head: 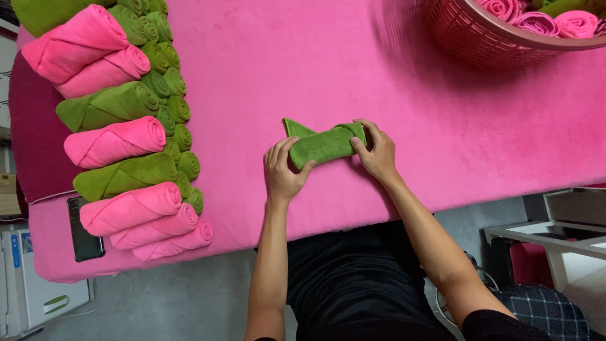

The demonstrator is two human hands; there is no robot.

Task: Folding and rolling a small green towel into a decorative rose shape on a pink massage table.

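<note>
Both hands were on one rolled green towel (323, 146), lying on the pink-covered table (404, 126) straight in front of the person. Left hand (282, 170) was wrapped round the roll's near-left end, fingers curled over the top, thumb under the front edge. Right hand (377, 151) pinched the right end, fingertips tucked into the fold there. So both closed on the towel, neither open.

A loose pointed corner stuck out just beyond the left hand's fingertips.

Handling, my read: light, soft, plush cloth with no stiffness. It would slump or unroll if let go at either end. Not slippery, not fragile. Best hold looked like both ends at once, squeezing across the roll, with the loose corner pinned.

Well off to the left of the left hand: a stack of finished pink and green towel rolls (126, 126), and a dark phone (84, 230) near the table edge. Beyond the right hand, far right: a pink plastic basket (480, 38) holding more rolls.
</note>
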